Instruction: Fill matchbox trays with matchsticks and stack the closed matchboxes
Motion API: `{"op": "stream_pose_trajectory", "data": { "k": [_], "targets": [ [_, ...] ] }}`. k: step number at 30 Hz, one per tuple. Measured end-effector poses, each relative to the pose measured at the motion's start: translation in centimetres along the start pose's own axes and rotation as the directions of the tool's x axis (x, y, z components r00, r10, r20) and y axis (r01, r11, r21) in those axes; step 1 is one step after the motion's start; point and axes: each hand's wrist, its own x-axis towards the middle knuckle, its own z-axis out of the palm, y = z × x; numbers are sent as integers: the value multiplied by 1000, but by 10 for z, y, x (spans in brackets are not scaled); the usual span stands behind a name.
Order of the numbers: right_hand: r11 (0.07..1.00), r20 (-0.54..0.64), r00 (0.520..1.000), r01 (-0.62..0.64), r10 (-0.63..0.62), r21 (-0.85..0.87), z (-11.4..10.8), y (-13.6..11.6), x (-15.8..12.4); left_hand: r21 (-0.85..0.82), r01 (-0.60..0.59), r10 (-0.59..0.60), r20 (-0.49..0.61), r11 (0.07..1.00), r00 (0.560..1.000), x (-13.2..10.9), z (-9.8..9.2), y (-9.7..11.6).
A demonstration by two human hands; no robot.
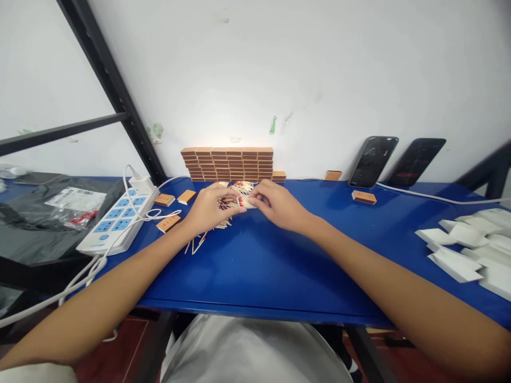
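Both hands meet over the blue table around a small white matchbox tray (252, 206) with red-headed matches in it. My left hand (211, 206) grips the tray's left end, thumb in front and fingers behind. At its right end, my right hand (275, 205) has thumb and forefinger pinched together on the tray; whether they also hold matches is hard to see. A loose heap of matches (223, 222) lies under and behind my hands, partly hidden by them. A few stray matches (195, 244) are spread toward the front left.
Stacked matchboxes (227, 164) stand against the wall. Single matchboxes (364, 197) lie on both sides. A white power strip (120, 218) with cables is at left, beside a dark plastic bag (35, 213). Two phones (374, 161) lean at back right; white empty trays (459, 263) pile up at right.
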Motion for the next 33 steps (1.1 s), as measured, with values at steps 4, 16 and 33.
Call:
{"op": "stream_pose_trajectory", "data": {
  "k": [4,16,33],
  "targets": [
    [999,15,1000,-17,16,51,3,0,0,-35,-6,7,39,999,999,-1,1,1],
    [971,260,946,-222,192,92,-7,23,3,-69,48,-32,225,996,974,0,2,1],
    [970,298,938,-218,178,107,-3,19,1,13,-59,52,322,998,945,0,5,1]
  ]
}}
